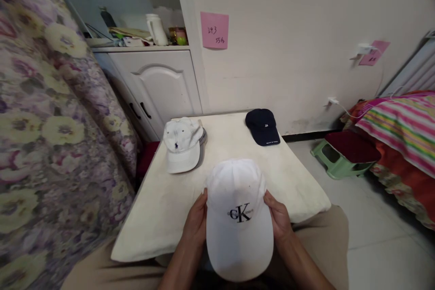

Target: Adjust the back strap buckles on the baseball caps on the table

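Observation:
A white baseball cap (238, 240) with a black "CK" on its front is held up near the table's front edge, its brim pointing down toward me. My left hand (197, 217) grips its left side, and my right hand (279, 215) grips the right side; the fingers of both are partly hidden behind it. Farther back on the left lies a pale cap (181, 142) with a small dark emblem, and a greyish cap (203, 145) shows from beneath it. At the back right rests a navy cap (262, 126) with small white lettering.
The caps lie on a cream-covered table (224, 136) against the wall. A floral curtain (50, 145) hangs on the left, beside a white cabinet (159, 77). Right of the table are a green stool (340, 158) with a dark red top and a bed with a striped cover (404, 118).

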Available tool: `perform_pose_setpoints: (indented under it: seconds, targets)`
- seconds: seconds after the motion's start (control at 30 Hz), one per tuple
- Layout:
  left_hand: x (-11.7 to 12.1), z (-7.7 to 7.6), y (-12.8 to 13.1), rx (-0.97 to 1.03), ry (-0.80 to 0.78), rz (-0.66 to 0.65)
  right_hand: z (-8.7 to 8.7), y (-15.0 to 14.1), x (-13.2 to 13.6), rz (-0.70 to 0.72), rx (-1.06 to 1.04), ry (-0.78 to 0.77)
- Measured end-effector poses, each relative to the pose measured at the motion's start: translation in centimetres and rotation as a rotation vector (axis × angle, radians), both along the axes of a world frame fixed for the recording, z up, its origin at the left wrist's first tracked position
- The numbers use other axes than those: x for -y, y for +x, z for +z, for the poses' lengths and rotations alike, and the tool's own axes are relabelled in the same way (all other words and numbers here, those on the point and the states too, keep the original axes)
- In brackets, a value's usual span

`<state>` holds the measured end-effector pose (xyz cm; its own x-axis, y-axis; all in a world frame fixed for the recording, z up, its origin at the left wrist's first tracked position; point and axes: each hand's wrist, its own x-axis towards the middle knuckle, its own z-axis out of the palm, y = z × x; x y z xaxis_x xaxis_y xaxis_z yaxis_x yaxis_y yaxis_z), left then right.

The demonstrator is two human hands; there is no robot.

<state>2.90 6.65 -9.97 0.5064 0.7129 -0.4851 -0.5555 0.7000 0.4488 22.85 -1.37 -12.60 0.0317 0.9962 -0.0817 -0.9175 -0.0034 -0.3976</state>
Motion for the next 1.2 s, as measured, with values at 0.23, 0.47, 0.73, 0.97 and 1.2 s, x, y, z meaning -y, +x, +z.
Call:
perform_pose_setpoints:
  seconds: [0.23, 0.47, 0.73, 0.97, 1.2]
  targets:
    - [-0.2, -0.3, -0.4, -0.064, 0.067, -0.061, 0.7, -0.6, 0.3, 0.020, -0.025, -0.004]
    - [-0.1, 0.5, -0.3, -0.116, 0.097, -0.075, -0.2, -1.0, -0.1, -0.007, -0.075, -0.062]
    - [0.1, 0.4, -0.1, 0.005, 0.053, -0.071, 0.3, -0.6, -0.2, -0.024, -0.120, -0.143]
    - [2.7, 0.0, -0.7, 0.150, 0.110, -0.054, 0.6, 0.2, -0.7, -0.084, -0.060, -0.172]
    - [8.4, -0.3, -0.9, 0.102, 0.120, -0.045, 0.5, -0.1, -0.9, -0.032, 0.047, -0.144]
